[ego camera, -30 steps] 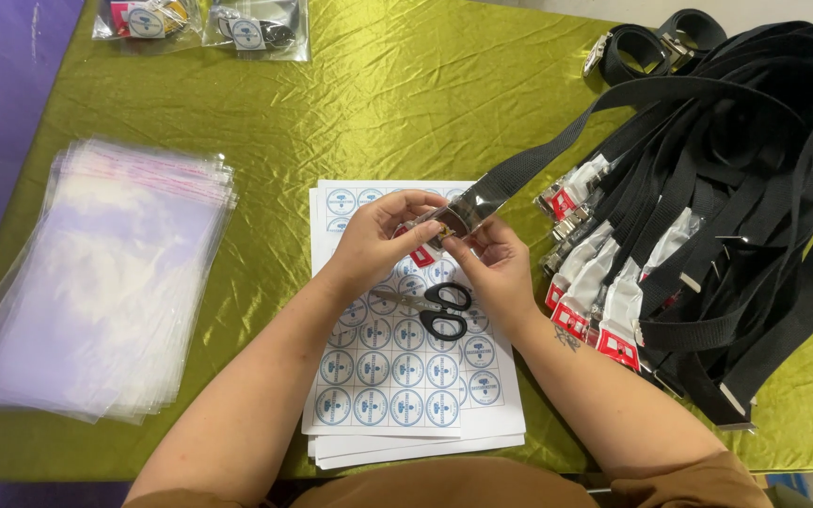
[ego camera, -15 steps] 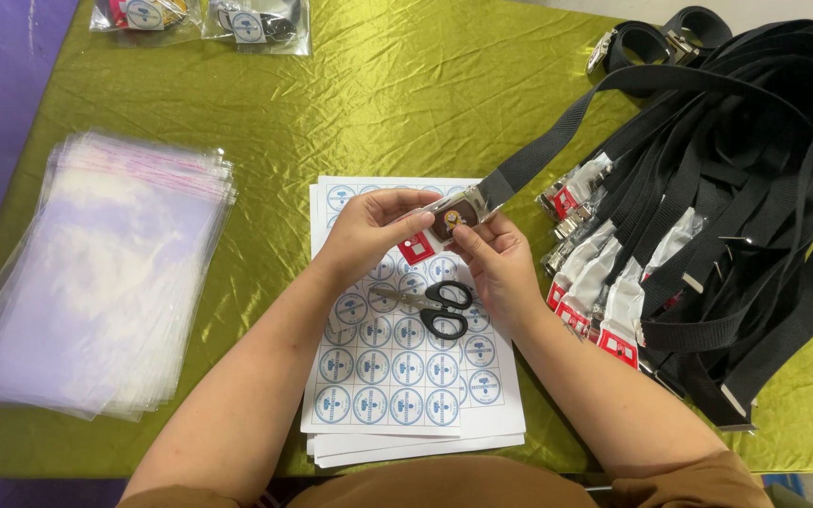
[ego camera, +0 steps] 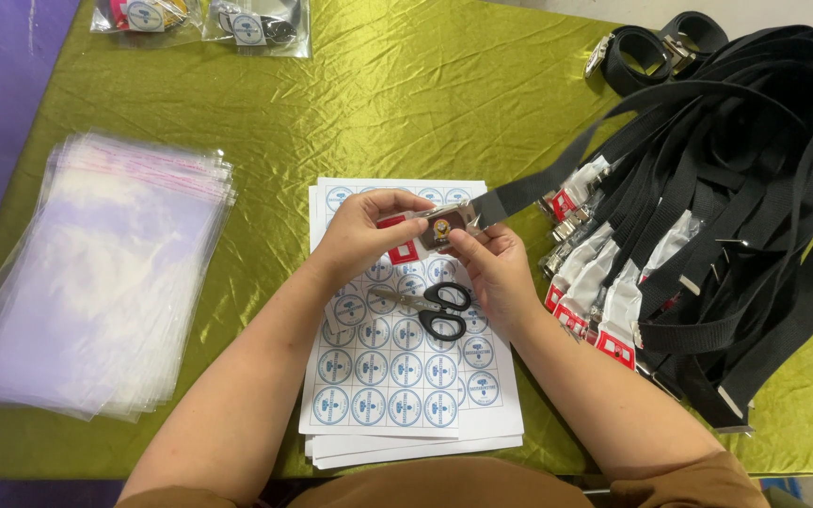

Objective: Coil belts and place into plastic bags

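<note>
Buckle (ego camera: 442,229) held over sticker sheets (ego camera: 397,376) on green cloth (ego camera: 406,103).

Cloth: crinkled, shiny, purple floor at its left edge. Left hand (ego camera: 361,235) and right hand (ego camera: 491,268) each pinched the buckle, one black strap (ego camera: 557,179) trailing from it. On the sheets: one pair of scissors (ego camera: 430,306). Left of sheets: one stack of clear bags (ego camera: 96,273). Right: one heap of straps (ego camera: 736,216), uncountable. Beyond the sheets: two packed bags (ego camera: 204,19).
</note>
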